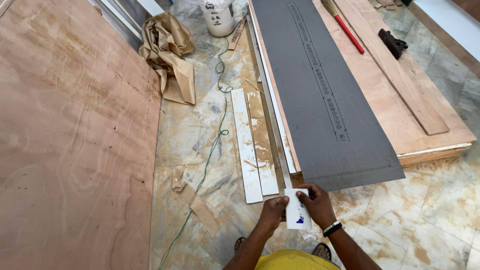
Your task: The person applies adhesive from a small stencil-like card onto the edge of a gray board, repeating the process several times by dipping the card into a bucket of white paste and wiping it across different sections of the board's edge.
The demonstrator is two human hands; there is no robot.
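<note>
Both my hands hold a small white card (297,212) with a blue mark, low in the middle of the view. My left hand (273,213) pinches its left edge and my right hand (316,204), with a band on the wrist, grips its right edge. The card sits at the near end of a long thin metal strip (272,107) that runs away along the edge of a dark grey sheet (325,95). The grey sheet lies on a plywood stack (400,120).
A large plywood board (70,140) fills the left. White and tan laminate strips (252,145), a green wire (212,150), crumpled brown paper (167,50) and a white jar (218,17) lie on the marble floor. A red-handled broom (349,33) and a black tool (392,43) rest on the stack.
</note>
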